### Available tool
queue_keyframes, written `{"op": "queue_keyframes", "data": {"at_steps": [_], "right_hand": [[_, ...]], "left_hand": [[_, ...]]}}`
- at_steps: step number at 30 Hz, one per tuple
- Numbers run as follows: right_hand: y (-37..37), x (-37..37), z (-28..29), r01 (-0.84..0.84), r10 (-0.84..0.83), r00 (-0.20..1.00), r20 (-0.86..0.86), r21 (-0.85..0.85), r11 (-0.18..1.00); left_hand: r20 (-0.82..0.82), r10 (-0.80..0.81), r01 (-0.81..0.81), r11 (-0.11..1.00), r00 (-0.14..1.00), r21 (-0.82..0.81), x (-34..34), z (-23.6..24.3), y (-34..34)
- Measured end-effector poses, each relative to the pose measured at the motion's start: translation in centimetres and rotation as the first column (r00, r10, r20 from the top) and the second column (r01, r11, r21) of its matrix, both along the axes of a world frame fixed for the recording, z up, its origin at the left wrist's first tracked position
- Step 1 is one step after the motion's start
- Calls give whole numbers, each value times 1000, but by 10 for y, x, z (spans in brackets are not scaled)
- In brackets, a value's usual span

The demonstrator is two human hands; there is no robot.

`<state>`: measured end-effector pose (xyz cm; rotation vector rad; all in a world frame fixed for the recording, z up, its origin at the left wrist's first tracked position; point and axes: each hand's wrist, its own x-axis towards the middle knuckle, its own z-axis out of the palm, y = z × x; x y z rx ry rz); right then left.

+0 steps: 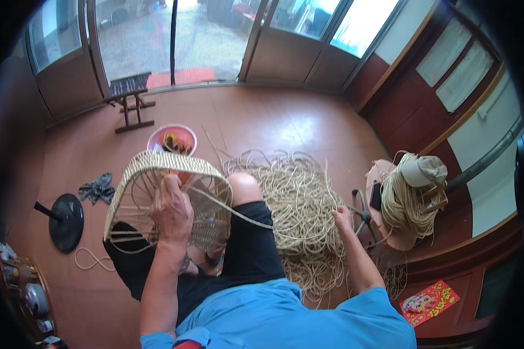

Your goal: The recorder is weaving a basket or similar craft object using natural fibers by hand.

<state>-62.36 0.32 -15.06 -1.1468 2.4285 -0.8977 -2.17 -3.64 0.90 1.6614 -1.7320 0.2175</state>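
A half-woven basket (140,164) of pale cord, with bare ribs along its open side, rests over my lap. My left hand (172,209) reaches across its opening, fingers closed at the far woven rim; the fingertips are partly hidden. From the basket a strand of cord (247,220) sags across my knee toward the right. Out to the right, my right hand (342,218) is closed, pinching a length of cord that rises from its fingertips. Beneath that hand and beside my leg spreads a big tangled heap of cord (297,198).
A pink basin (156,138) stands beyond the basket, and a small wooden stool (135,110) behind it. Coiled cord (410,200) and a cap (425,171) lie on a seat at right. At left are a black round base (67,224) and a dark cloth (98,188).
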Motion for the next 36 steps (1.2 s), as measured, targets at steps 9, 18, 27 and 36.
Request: {"op": "queue_keyframes", "data": {"at_steps": [9,18,27,36], "right_hand": [[-19,195,104,-417,366,901,-232,-235,878],[-15,410,161,-708,762,594,-257,-616,345],[-37,489,152,-806,663,563,-494,-506,307],[-43,488,146,-704,547,687,-479,-626,336]], "left_hand": [[-260,-110,86,991,959,-104,-5,8,0],[-985,-173,425,893,24,-147,37,20,38],[-994,-105,221,970,22,-98,124,48,124],[-968,245,-513,826,-45,233,455,50,422]]}}
